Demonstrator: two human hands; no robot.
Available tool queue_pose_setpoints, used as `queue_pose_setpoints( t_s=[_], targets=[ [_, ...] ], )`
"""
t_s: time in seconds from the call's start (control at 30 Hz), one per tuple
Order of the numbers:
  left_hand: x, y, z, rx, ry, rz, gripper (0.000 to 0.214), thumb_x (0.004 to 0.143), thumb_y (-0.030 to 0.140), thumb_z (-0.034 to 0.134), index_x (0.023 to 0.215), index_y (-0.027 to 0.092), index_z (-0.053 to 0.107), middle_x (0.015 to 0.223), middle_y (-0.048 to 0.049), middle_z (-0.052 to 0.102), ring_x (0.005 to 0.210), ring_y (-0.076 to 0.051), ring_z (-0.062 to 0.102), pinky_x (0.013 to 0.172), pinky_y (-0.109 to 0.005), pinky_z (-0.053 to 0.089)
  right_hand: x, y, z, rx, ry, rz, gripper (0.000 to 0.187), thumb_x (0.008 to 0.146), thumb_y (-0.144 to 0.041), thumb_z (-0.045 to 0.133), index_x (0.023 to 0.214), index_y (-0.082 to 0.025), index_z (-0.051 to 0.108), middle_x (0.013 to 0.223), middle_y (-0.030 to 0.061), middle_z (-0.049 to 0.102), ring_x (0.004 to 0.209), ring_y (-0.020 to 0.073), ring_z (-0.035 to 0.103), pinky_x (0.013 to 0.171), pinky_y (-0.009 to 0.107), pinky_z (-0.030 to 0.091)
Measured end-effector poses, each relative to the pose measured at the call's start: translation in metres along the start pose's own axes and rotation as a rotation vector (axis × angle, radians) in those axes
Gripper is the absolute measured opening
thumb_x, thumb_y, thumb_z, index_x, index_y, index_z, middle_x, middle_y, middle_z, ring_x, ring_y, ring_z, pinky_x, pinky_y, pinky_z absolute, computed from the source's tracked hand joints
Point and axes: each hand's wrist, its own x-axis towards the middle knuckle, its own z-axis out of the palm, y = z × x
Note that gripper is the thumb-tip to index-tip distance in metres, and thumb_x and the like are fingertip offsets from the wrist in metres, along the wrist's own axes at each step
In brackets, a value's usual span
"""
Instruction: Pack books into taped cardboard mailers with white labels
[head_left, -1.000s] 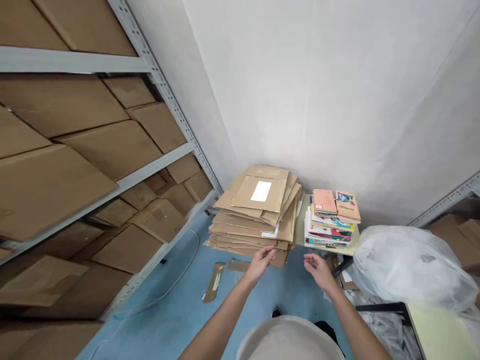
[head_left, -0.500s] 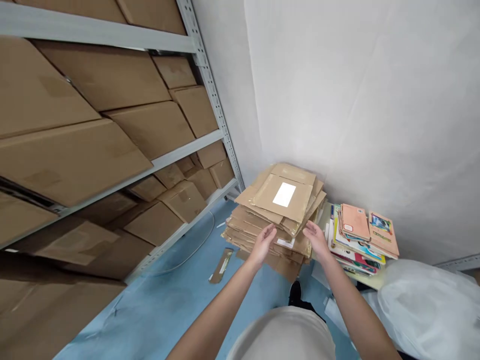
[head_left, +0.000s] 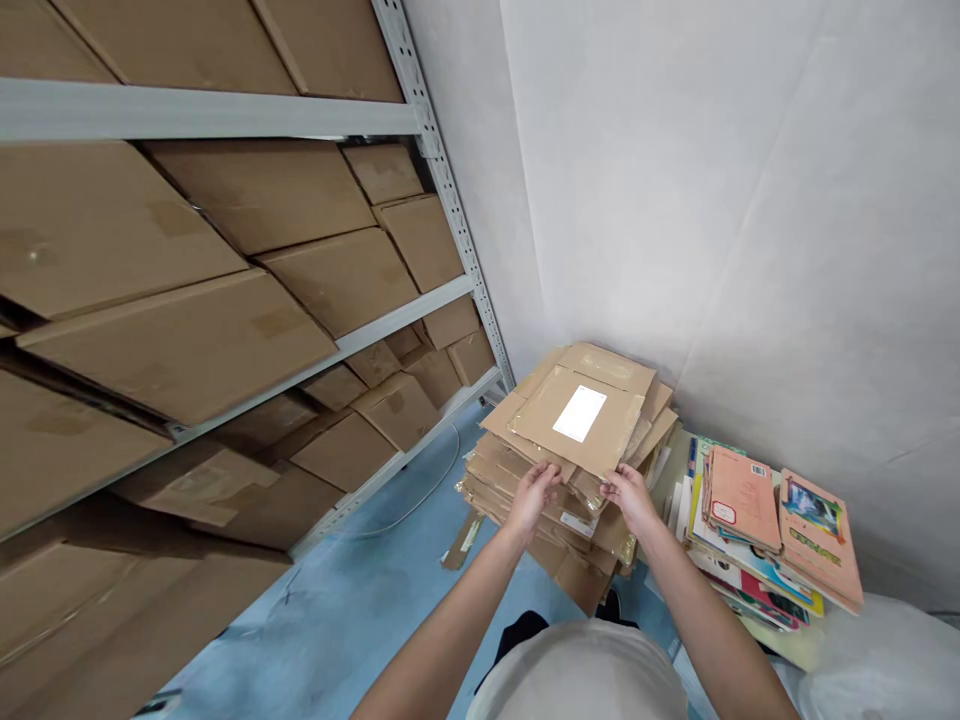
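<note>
- Cardboard stack [head_left: 499,470]: a tall pile of flattened boxes is seen on the blue floor [head_left: 360,610], set in the corner where the shelf rack [head_left: 457,235] meets the white wall. The sheets are laid unevenly, with corners fanned out at several levels.
- Book pile [head_left: 750,520]: this is found just beside the stack on its right, apart from both hands and touched by neither.
- Upper sheets [head_left: 611,435]: the topmost sheet, marked by a white label [head_left: 579,413], is lying flat on the pile. No gap is seen beneath it, so nothing is judged to be lifted off yet, and the whole pile appears to be left to handle.
- Left hand [head_left: 534,492]: it is placed at the near edge of the upper sheets, with fingers curled around that edge in a grasp. How many sheets are taken in it cannot be told.
- Right hand [head_left: 628,497]: it is set close beside the left on the same near edge and is likewise closed on the upper sheets, thumb on top.
- Cardboard strip [head_left: 461,540]: a loose narrow piece is seen on the floor at the foot of the stack, on the left hand's side, touched by neither hand.
</note>
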Motion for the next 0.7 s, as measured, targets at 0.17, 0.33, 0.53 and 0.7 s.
queue_pose_setpoints(
  t_s=[0.17, 0.33, 0.53, 0.7],
  targets=[
    [0.010, 0.018, -0.010, -0.167, 0.087, 0.094, 0.044, 0.055, 0.047, 0.081, 0.078, 0.018, 0.058, 0.069, 0.0005, 0.065, 0.063, -0.012, 0.062, 0.059, -0.022, 0.043, -0.033, 0.005, 0.012, -0.025, -0.050, -0.059, 0.024, 0.056, -0.037, 0.072, 0.066, -0.020, 0.058, 0.063, -0.0014, 0.063, 0.051, 0.0106, 0.052, 0.054, 0.025, 0.045],
    [0.020, 0.036, -0.034, -0.285, 0.275, 0.162, 0.031, 0.059, 0.036, 0.076, 0.078, 0.020, 0.057, 0.065, 0.0053, 0.062, 0.051, -0.008, 0.053, 0.055, -0.022, 0.042, -0.074, 0.044, 0.021, -0.203, -0.049, -0.099, 0.022, 0.062, -0.040, 0.069, 0.067, -0.019, 0.062, 0.058, -0.0033, 0.059, 0.051, 0.0105, 0.049, 0.052, 0.023, 0.038],
    [0.010, 0.045, -0.071, -0.214, 0.195, 0.338, 0.035, 0.059, 0.043, 0.076, 0.080, 0.018, 0.064, 0.080, -0.0007, 0.070, 0.071, -0.013, 0.061, 0.070, -0.026, 0.047, -0.112, 0.078, 0.017, -0.537, 0.083, -0.192, 0.031, 0.061, -0.038, 0.074, 0.086, -0.020, 0.071, 0.069, 0.0000, 0.065, 0.060, 0.0157, 0.055, 0.061, 0.031, 0.045],
    [-0.009, 0.061, -0.100, -0.087, 0.054, 0.490, 0.042, 0.059, 0.054, 0.075, 0.078, 0.018, 0.063, 0.074, 0.0003, 0.068, 0.067, -0.013, 0.060, 0.068, -0.026, 0.047, -0.166, 0.050, -0.007, -0.644, 0.520, -0.517, 0.048, 0.070, -0.042, 0.071, 0.115, -0.025, 0.065, 0.113, 0.0090, 0.064, 0.098, 0.0250, 0.061, 0.084, 0.041, 0.051]
  ],
)
